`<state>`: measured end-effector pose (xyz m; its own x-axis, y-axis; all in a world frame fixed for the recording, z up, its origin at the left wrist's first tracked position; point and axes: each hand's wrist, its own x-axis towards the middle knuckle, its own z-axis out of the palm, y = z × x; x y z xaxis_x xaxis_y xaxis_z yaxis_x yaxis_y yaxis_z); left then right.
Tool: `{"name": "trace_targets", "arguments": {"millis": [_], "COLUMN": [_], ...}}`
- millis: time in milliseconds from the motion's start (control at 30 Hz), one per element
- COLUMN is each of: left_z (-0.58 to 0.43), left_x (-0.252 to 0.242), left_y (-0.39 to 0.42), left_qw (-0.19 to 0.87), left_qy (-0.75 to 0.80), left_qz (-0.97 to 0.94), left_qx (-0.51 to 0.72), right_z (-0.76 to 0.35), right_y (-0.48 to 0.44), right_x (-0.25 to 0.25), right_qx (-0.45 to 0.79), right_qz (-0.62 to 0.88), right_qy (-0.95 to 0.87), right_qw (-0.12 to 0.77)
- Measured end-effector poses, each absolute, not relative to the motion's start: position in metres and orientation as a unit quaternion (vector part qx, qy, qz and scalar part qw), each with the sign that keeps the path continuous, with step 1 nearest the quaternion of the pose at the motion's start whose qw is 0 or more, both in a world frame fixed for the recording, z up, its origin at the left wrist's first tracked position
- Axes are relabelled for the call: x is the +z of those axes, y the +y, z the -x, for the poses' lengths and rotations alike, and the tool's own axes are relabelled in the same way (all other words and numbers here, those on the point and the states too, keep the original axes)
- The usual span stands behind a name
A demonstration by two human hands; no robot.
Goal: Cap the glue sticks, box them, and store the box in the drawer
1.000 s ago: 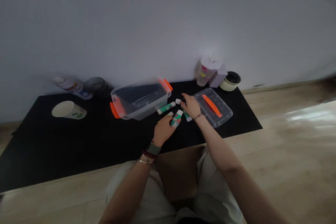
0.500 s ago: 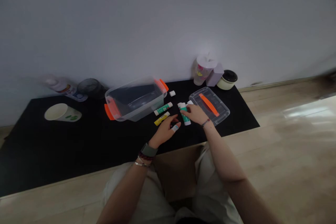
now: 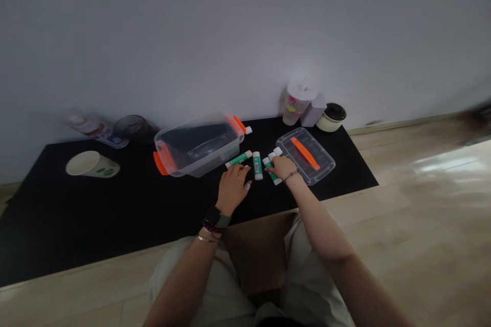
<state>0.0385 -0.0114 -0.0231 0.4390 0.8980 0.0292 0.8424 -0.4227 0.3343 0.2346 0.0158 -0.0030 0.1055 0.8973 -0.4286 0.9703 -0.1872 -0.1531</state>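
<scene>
My left hand point(image 3: 232, 187) reaches low over the table, its thumb and fingers apart, and covers the spot of the yellow stick. Just beyond its fingertips a green-and-white glue stick point(image 3: 241, 158) lies slanted by the box. Between my hands a second green glue stick point(image 3: 257, 166) lies lengthwise, touched by neither. My right hand point(image 3: 283, 167) has its fingers and thumb closed around another green glue stick point(image 3: 274, 179), partly hidden. White ends point(image 3: 272, 156) show at its fingertips, and a small white piece point(image 3: 278, 151) sits beside the lid.
The clear box point(image 3: 195, 161) with orange latches stands behind my left hand, a white cap point(image 3: 248, 130) beside it. The lid point(image 3: 324, 163) lies right. Also around are a paper cup point(image 3: 90, 164), bottle point(image 3: 97, 130), dark cup point(image 3: 134, 129), tumbler point(image 3: 297, 104), purple box point(image 3: 313, 111) and pot point(image 3: 330, 120).
One green glue stick now lies apart between my hands. My left hand has moved left and forward, over the yellow stick. The white cap sits closer to the box's right latch.
</scene>
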Motion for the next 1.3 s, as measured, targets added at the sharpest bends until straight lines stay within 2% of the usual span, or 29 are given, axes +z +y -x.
{"name": "trace_targets", "arguments": {"millis": [167,333,400,533,700,867,1000,1100,1300], "left_z": [-0.034,-0.033,-0.032,-0.027,-0.019,-0.016,-0.014,-0.013,0.003], "left_x": [-0.022,-0.022,-0.022,-0.024,-0.024,-0.021,-0.024,-0.025,-0.020], "left_y": [-0.008,-0.001,0.001,0.004,0.006,0.004,0.005,0.000,-0.057], "left_qw": [0.077,0.082,0.094,0.102,0.104,0.135,0.176,0.254,0.475], "left_qy": [0.537,0.560,0.564,0.565,0.571,0.568,0.565,0.542,0.508], "left_qz": [-0.835,-0.821,-0.816,-0.814,-0.809,-0.797,-0.770,-0.741,-0.625], "left_qx": [0.088,0.082,0.087,0.088,0.095,0.156,0.237,0.303,0.353], "right_z": [-0.230,-0.216,-0.207,-0.196,-0.202,-0.226,-0.259,-0.284,-0.301], "right_y": [0.014,0.063,0.099,0.157,0.165,0.126,0.067,-0.003,-0.141], "right_x": [0.005,0.006,0.000,-0.017,-0.026,-0.017,0.001,0.019,0.036], "right_qx": [-0.155,-0.072,-0.061,-0.097,-0.108,-0.118,-0.134,-0.196,-0.397], "right_qz": [-0.751,-0.684,-0.634,-0.599,-0.608,-0.612,-0.620,-0.589,-0.549], "right_qy": [0.642,0.719,0.767,0.794,0.783,0.778,0.770,0.767,0.728], "right_qw": [0.007,-0.101,-0.082,0.024,0.072,0.072,-0.063,-0.164,-0.102]}}
